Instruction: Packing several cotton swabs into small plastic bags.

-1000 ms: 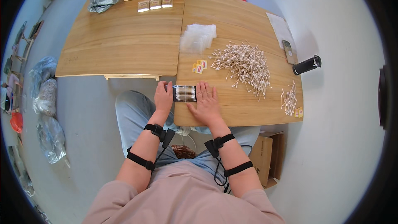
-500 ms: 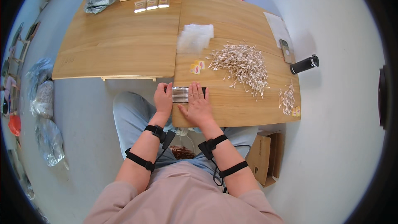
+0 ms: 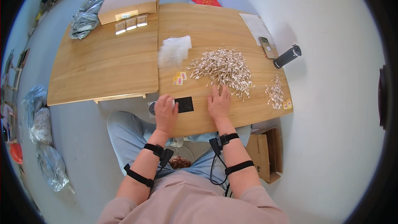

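While both forearms reach up from the lower edge onto the wooden table point(image 3: 232, 20), the left hand point(image 3: 166, 114) lies knuckles-up at the near table edge, its fingers curled together on the left end of a small black case point(image 3: 184, 104). The right hand point(image 3: 219, 103) rests flat, palm down, fingers loosely spread and holding nothing, fingertips touching the near fringe of the cotton swab pile point(image 3: 224, 68). The case lies between the hands.

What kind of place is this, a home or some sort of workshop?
Likely a small packing workshop: a heap of cotton swabs on a wooden table, clear plastic bags beside it, and a cardboard box at the far edge.
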Demonstrator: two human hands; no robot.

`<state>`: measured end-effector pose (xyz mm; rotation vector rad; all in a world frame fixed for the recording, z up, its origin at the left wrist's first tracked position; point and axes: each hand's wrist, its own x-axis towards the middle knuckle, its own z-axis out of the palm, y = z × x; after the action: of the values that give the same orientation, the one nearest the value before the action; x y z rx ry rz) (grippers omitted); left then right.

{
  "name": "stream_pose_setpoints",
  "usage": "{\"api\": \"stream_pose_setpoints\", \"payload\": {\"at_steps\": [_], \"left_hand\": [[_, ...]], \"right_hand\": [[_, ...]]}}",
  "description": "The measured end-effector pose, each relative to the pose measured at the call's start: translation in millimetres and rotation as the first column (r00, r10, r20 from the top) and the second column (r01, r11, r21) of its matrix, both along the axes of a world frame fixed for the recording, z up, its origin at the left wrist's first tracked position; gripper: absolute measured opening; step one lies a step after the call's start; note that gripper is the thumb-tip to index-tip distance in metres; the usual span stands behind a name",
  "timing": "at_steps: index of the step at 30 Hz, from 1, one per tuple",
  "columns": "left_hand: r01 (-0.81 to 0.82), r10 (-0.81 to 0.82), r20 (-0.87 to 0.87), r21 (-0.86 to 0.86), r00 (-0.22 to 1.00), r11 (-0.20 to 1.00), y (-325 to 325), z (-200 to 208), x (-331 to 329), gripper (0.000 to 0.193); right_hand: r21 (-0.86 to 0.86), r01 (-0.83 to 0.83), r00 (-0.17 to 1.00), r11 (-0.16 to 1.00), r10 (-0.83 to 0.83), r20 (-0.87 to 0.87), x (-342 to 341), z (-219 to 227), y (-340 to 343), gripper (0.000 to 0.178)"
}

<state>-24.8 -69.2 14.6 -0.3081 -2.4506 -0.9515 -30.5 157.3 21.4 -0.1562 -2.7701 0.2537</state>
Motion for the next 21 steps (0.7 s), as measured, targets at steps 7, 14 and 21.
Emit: {"api": "stream_pose_setpoints", "payload": {"at_steps": [7, 14, 21], "left_hand": [[0.269, -0.265, 0.071, -0.057, 0.962, 0.961, 50.3, -8.8, 11.8, 0.039], [0.301, -0.289, 0.121, -0.087, 0.949, 0.95, 49.6, -0.8, 11.4, 0.047], [0.341, -0.29, 0.209, -0.277, 0.934, 0.898, 53.1, 3.0, 11.8, 0.051]], "right_hand": [[0.016, -0.079, 0.997, 0.997, 0.079, 0.01, 22.0, -20.1, 1.9, 0.049], [-0.307, -0.418, 0.908, 0.855, 0.405, -0.108, 51.0, -1.9, -0.3, 0.033], [-0.428, -0.189, 0.982, 0.884, 0.176, -0.071, 32.4, 13.4, -7.3, 0.022]]}}
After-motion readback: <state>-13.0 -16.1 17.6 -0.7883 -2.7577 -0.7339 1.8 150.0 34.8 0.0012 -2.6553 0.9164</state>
